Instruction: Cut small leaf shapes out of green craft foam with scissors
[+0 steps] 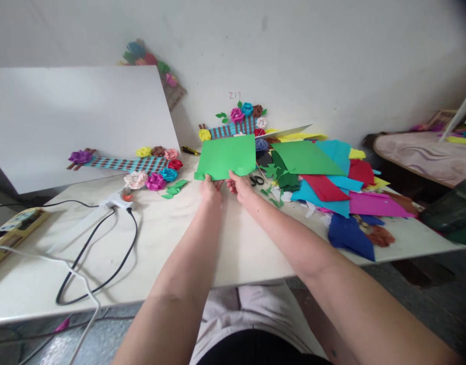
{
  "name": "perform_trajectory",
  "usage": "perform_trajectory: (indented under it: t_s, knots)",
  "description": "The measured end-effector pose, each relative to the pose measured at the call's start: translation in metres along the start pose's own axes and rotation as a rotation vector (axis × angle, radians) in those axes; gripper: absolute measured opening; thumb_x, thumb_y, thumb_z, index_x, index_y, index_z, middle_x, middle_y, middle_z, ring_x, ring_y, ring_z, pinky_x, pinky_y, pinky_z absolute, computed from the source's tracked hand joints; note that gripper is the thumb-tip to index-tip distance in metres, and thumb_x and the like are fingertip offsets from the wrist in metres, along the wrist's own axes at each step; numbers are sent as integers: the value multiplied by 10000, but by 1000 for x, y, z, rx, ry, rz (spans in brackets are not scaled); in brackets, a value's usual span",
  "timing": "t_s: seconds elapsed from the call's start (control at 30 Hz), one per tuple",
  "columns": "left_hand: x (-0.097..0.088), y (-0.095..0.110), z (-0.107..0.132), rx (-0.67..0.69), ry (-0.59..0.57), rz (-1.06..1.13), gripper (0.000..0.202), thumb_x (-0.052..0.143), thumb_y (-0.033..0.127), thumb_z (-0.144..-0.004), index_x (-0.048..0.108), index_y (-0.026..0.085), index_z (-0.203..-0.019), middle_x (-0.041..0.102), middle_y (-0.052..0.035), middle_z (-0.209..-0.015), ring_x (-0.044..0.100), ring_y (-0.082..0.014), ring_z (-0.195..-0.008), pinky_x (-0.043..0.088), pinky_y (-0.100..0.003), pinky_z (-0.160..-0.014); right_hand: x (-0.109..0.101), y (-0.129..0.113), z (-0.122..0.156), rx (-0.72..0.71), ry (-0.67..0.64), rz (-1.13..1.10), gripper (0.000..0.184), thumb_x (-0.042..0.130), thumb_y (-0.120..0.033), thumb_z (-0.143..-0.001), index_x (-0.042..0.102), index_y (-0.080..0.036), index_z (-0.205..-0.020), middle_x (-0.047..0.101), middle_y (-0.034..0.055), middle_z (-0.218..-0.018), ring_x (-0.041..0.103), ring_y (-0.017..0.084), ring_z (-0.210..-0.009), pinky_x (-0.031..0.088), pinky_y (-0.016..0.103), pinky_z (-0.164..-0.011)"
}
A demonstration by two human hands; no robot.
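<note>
Both my hands grip the near edge of a bright green sheet of paper (pixel 227 156), tilted up above the table. My left hand (pixel 211 191) pinches it near the left corner, where the edge looks curled over. My right hand (pixel 238 185) holds the same edge further right, thumb on top. Just right of my right hand lie the black handles of scissors (pixel 257 180), partly under green scraps. Cut green paper leaves (pixel 175 189) rest on the table to the left. A second green sheet (pixel 308 158) lies on the coloured pile at right.
A woven strip with paper flowers (pixel 130 164) lies at left, another (pixel 233 126) at the wall. A hot glue gun (pixel 117 200) with looping cables sits near a power strip (pixel 18 233). Coloured paper pieces (pixel 381 204) cover the right side. A white board (pixel 81 116) leans at left.
</note>
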State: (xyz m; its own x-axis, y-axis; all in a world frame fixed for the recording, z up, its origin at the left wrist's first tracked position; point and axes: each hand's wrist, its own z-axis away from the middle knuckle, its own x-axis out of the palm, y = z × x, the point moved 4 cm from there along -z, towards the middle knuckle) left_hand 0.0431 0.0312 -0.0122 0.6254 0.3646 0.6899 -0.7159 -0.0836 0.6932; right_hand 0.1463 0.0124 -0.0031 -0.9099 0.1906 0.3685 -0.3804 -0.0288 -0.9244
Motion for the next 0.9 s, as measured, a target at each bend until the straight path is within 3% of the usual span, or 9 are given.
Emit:
perform_trajectory:
  t_s: [0.13, 0.3, 0.43, 0.53, 0.67, 0.9]
  knots:
    - [-5, 5, -4, 17, 25, 16, 155, 395, 231, -923, 544, 192, -905, 654, -22, -754, 645, -109, -675, 523, -220, -670, -2, -2, 0, 18, 23, -13, 410, 553, -297, -878, 513, -135, -503, 478, -28, -363, 360, 32, -266, 242, 153, -281]
    - [-9, 12, -10, 52, 32, 42, 196, 373, 213, -925, 562, 194, -976, 660, -13, -756, 639, -95, -672, 528, -225, -687, -4, -6, 3, 26, 55, -35, 425, 526, -263, -897, 504, -137, -492, 462, -25, -347, 350, 35, -261, 229, 156, -269]
    - [-10, 14, -9, 36, 57, 28, 271, 342, 323, -941, 578, 195, -980, 667, -35, -756, 646, -111, -662, 532, -246, -666, -4, -5, 2, 24, 44, -39, 421, 521, -262, -900, 510, -134, -500, 468, -24, -350, 356, 36, -266, 238, 156, -274]
    - [-4, 11, -4, 8, -43, -8, 257, 459, 412, -894, 584, 191, -934, 670, -41, -748, 648, -121, -651, 530, -240, -650, -5, -3, -1, 12, 47, -42, 414, 529, -275, -896, 512, -134, -507, 479, -24, -363, 368, 36, -273, 250, 154, -282]
    - [7, -1, 3, -81, -225, -73, 179, 620, 324, -811, 578, 153, -847, 661, -49, -680, 634, -128, -575, 524, -233, -613, -4, -1, -3, -37, 26, -21, 392, 605, -315, -845, 510, -138, -508, 489, -30, -380, 382, 33, -284, 271, 151, -295]
    - [5, 0, 1, -60, -142, -44, 190, 564, 355, -853, 551, 172, -805, 636, -24, -622, 628, -127, -546, 519, -228, -583, -1, 1, 0, -79, -40, 12, 405, 576, -414, -846, 544, -130, -559, 503, -40, -396, 379, 24, -294, 255, 143, -310]
